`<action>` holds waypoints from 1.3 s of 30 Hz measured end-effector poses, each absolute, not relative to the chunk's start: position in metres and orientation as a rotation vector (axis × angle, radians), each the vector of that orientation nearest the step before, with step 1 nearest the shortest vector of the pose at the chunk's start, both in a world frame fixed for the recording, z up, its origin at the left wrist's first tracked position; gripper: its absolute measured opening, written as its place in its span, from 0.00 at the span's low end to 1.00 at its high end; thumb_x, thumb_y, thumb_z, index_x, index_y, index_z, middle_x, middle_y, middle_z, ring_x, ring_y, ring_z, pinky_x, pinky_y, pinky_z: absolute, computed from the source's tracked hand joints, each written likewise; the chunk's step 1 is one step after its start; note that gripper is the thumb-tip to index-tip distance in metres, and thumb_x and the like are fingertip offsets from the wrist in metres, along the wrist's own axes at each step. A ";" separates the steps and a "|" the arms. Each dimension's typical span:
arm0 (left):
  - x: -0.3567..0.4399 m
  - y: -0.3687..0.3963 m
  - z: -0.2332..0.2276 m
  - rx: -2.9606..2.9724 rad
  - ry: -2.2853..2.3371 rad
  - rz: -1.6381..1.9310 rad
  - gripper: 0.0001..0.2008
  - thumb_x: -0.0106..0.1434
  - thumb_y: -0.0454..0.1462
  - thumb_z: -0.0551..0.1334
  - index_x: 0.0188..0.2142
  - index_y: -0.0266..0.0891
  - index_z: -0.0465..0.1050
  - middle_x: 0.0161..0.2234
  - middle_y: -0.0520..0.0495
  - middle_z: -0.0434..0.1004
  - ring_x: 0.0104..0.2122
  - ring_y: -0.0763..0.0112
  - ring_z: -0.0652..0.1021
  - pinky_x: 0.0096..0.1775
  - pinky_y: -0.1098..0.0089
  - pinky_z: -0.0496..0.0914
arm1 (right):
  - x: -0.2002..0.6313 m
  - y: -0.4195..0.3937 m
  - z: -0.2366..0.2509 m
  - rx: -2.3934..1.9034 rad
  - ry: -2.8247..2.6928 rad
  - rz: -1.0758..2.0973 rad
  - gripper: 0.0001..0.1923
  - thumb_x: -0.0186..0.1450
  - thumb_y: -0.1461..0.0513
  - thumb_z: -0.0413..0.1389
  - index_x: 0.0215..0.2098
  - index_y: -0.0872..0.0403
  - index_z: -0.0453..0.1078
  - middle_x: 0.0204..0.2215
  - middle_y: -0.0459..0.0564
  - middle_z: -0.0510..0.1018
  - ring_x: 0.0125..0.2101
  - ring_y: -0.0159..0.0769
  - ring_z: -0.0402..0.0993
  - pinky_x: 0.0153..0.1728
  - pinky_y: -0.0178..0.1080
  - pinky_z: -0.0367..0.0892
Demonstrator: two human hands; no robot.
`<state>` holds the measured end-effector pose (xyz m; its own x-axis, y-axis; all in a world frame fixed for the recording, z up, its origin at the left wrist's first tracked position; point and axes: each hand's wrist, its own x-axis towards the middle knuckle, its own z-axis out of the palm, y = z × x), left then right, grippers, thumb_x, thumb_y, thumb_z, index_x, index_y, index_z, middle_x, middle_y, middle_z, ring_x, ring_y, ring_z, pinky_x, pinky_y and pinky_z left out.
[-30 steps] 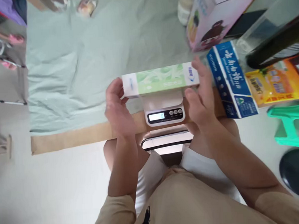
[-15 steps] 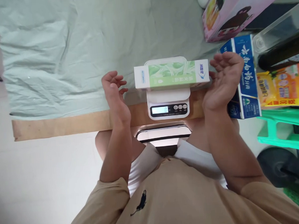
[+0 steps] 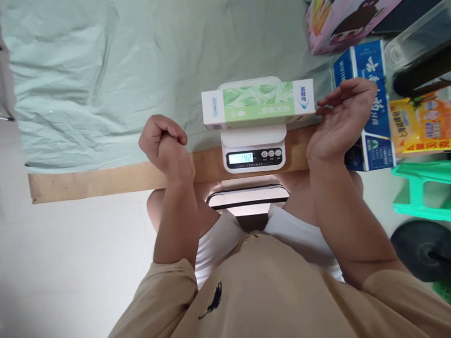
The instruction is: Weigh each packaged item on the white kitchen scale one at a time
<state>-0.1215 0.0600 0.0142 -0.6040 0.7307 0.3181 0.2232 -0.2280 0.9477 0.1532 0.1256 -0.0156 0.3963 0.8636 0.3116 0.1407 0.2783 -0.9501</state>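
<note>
A long green and white box (image 3: pixel 258 104) lies across the white kitchen scale (image 3: pixel 255 150), whose display (image 3: pixel 241 158) shows digits. My left hand (image 3: pixel 166 149) is curled into a fist over the wooden edge, left of the scale, holding nothing. My right hand (image 3: pixel 343 120) hovers with fingers apart just right of the box's end, fingertips close to it; I cannot tell if they touch. Behind that hand lies a blue and white box (image 3: pixel 368 108).
A pale green cloth (image 3: pixel 111 79) covers the surface, with a wooden strip (image 3: pixel 97 180) along its near edge. A pink carton (image 3: pixel 353 8), a yellow-orange packet (image 3: pixel 427 120) and a dark bottle (image 3: pixel 428 72) crowd the right. A green stool (image 3: pixel 431 193) stands on the floor.
Both hands let go of the green box and drew away from it. My left hand closed into a fist. The scale display went from 0 to a reading.
</note>
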 end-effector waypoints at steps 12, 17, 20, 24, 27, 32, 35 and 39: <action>-0.112 0.061 0.012 1.276 1.750 1.681 0.35 0.67 0.69 0.60 0.24 0.42 0.72 0.22 0.52 0.66 0.27 0.70 0.73 0.34 0.59 0.66 | 0.148 0.118 -0.013 -1.235 -1.110 0.680 0.19 0.68 0.45 0.41 0.43 0.50 0.59 0.36 0.51 0.66 0.34 0.36 0.65 0.35 0.42 0.63; -0.119 0.061 0.007 1.322 1.617 1.682 0.32 0.68 0.69 0.58 0.50 0.46 0.76 0.46 0.46 0.80 0.44 0.65 0.82 0.47 0.56 0.76 | 0.147 0.115 -0.011 -1.281 -1.155 0.684 0.19 0.68 0.46 0.42 0.44 0.50 0.60 0.36 0.51 0.68 0.35 0.36 0.67 0.34 0.40 0.62; -0.119 0.058 0.007 1.371 1.492 1.537 0.29 0.68 0.64 0.65 0.60 0.54 0.71 0.65 0.44 0.72 0.63 0.57 0.78 0.62 0.51 0.76 | 0.147 0.114 -0.014 -1.280 -1.185 0.693 0.19 0.68 0.45 0.44 0.45 0.50 0.60 0.38 0.52 0.70 0.38 0.37 0.70 0.36 0.41 0.63; -0.114 0.060 0.005 1.356 1.433 1.407 0.35 0.60 0.62 0.73 0.61 0.54 0.72 0.65 0.41 0.74 0.68 0.50 0.76 0.67 0.48 0.75 | 0.149 0.115 -0.018 -1.330 -1.267 0.707 0.22 0.70 0.42 0.44 0.47 0.49 0.61 0.44 0.54 0.74 0.42 0.39 0.73 0.41 0.43 0.70; -0.113 0.065 -0.001 1.273 1.426 1.398 0.39 0.56 0.63 0.75 0.61 0.52 0.73 0.66 0.39 0.74 0.70 0.47 0.74 0.69 0.50 0.75 | 0.150 0.115 -0.019 -1.302 -1.326 0.699 0.21 0.70 0.43 0.44 0.47 0.49 0.62 0.45 0.56 0.76 0.43 0.40 0.75 0.45 0.47 0.74; -0.114 0.069 -0.015 1.255 1.383 1.478 0.41 0.58 0.67 0.71 0.64 0.51 0.71 0.69 0.41 0.73 0.74 0.46 0.70 0.72 0.50 0.73 | 0.144 0.103 -0.018 -1.190 -1.472 0.588 0.33 0.71 0.35 0.43 0.54 0.50 0.66 0.49 0.59 0.79 0.48 0.45 0.79 0.50 0.52 0.77; -0.120 0.062 -0.012 1.318 1.342 1.484 0.44 0.60 0.69 0.67 0.67 0.53 0.69 0.71 0.47 0.71 0.78 0.48 0.62 0.77 0.50 0.67 | 0.135 0.089 -0.015 -1.086 -1.437 0.540 0.39 0.67 0.32 0.47 0.57 0.52 0.68 0.52 0.62 0.80 0.50 0.49 0.80 0.50 0.53 0.79; -0.147 0.038 0.016 1.364 1.256 1.494 0.42 0.65 0.71 0.59 0.70 0.57 0.69 0.78 0.59 0.61 0.82 0.55 0.53 0.82 0.54 0.54 | 0.119 0.050 0.002 -0.950 -1.558 0.623 0.38 0.70 0.36 0.48 0.70 0.46 0.63 0.65 0.56 0.75 0.63 0.52 0.77 0.64 0.57 0.76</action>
